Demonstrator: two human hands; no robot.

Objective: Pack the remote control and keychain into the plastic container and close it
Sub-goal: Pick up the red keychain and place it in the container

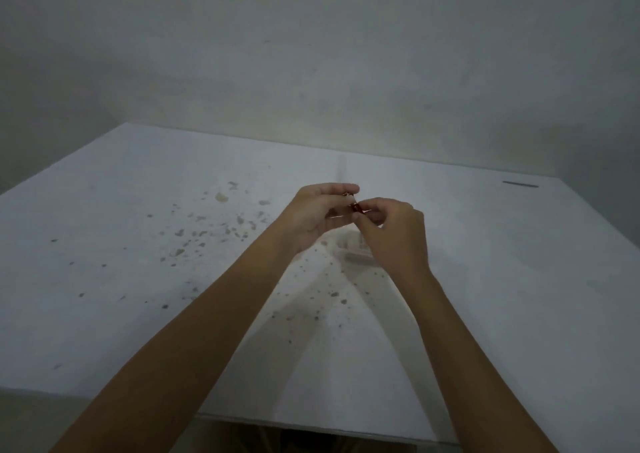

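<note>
Both my hands are raised together above the middle of the white table (502,279). Between their fingertips I hold a small keychain (354,207) with a dark red part and a bit of metal. My left hand (317,215) cups it from the left with fingers curled. My right hand (394,234) pinches the red part from the right. Below my right hand lies a pale, blurred object, the clear plastic container (356,255), mostly hidden by the hand. The remote control is not visible.
The table surface has many small dark specks and stains (207,231) across the left and middle. A thin dark strip (520,184) lies at the far right edge. A plain grey wall stands behind the table.
</note>
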